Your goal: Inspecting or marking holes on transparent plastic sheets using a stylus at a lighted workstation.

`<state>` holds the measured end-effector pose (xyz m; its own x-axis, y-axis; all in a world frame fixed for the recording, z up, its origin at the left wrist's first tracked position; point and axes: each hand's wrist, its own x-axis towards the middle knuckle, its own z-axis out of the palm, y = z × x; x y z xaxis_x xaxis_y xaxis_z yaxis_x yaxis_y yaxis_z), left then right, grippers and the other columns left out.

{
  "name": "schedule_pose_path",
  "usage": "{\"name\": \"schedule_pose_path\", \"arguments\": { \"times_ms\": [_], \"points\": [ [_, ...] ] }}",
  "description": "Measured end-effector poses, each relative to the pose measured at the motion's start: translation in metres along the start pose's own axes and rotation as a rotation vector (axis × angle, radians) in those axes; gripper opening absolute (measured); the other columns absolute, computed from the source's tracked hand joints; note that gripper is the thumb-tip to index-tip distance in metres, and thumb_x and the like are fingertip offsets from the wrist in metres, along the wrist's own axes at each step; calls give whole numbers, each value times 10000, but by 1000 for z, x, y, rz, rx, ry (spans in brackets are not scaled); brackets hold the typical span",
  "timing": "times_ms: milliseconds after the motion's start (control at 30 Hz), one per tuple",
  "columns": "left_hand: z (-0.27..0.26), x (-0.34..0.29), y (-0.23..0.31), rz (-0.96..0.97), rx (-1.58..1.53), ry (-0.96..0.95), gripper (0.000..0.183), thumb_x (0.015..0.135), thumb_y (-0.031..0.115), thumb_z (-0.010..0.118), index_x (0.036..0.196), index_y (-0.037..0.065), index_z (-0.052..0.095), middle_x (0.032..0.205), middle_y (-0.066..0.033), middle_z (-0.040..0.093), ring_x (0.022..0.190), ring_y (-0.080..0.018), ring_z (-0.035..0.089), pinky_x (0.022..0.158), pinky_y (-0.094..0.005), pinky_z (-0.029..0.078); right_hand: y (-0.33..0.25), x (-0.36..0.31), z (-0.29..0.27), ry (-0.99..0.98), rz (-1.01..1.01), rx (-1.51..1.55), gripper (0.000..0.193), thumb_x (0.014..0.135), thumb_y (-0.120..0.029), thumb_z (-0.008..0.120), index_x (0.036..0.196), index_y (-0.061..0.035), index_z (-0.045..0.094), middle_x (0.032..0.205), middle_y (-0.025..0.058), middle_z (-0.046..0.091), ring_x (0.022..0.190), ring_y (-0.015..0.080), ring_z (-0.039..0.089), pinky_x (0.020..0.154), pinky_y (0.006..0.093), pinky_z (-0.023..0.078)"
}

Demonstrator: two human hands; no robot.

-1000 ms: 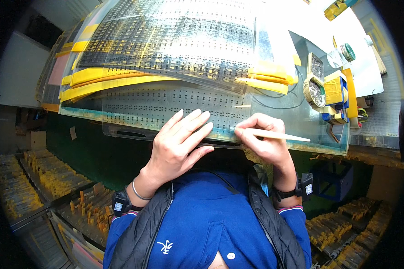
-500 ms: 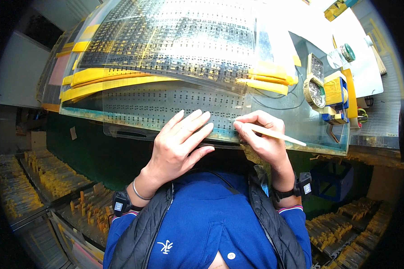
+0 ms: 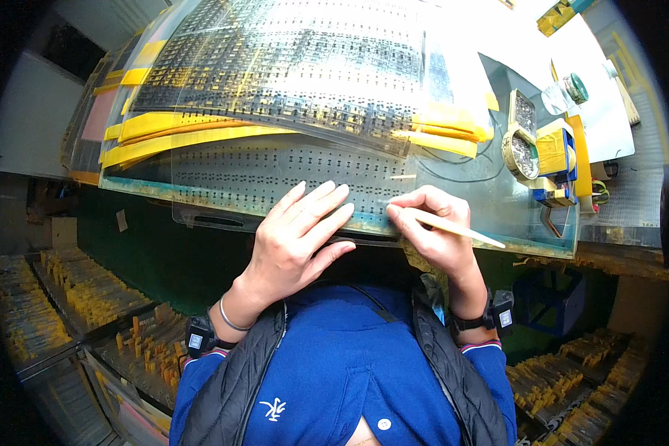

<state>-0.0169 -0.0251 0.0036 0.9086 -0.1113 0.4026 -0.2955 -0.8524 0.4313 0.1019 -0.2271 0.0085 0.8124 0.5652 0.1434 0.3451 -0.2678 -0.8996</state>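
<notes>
- And there goes the pale tapered stick (image 3: 461, 227)! Its free end has dipped lower since a second ago; the left hand (image 3: 297, 230) hasn't budged.
- Nearest, that left hand lies palm down, fingers loosely spread over the near side of the clear dotted sheet (image 3: 227, 177), presumably steadying it.
- At the sheet's near right corner, the right hand (image 3: 438, 223) pinches the stick pencil-fashion, likely for fine control; its working tip is hidden.
- The sheet itself lies on the glass-topped counter (image 3: 490, 201), near edge seemingly overhanging.
- Beyond the sheet, a stack of dotted films (image 3: 275, 67), edged in yellow.
- Right of the sheet, a yellow-and-blue box (image 3: 556, 149), perhaps for easy reach; farther, a green-lidded jar (image 3: 576, 88).
</notes>
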Motion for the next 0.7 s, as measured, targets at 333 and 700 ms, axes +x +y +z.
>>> {"name": "schedule_pose_path", "arguments": {
  "times_ms": [333, 700],
  "points": [
    [0, -1, 0, -14, -13, -4, 476, 766, 269, 781, 1175, 53, 670, 1297, -136, 617, 1227, -314, 575, 1049, -492, 414, -3, 1, -3, -78, 107, 127, 105, 821, -85, 746, 863, 7, 721, 719, 76, 705, 615, 80, 630, 554, 232, 498],
    [-2, 2, 1, 6, 6, 2, 441, 783, 243, 766, 1158, 35, 660, 1249, -136, 631, 1186, -309, 592, 1046, -470, 426, -3, 3, -1, -5, 153, 123, 125, 818, -104, 760, 861, 9, 726, 719, 60, 700, 633, 68, 617, 572, 229, 496]
  ]
}}
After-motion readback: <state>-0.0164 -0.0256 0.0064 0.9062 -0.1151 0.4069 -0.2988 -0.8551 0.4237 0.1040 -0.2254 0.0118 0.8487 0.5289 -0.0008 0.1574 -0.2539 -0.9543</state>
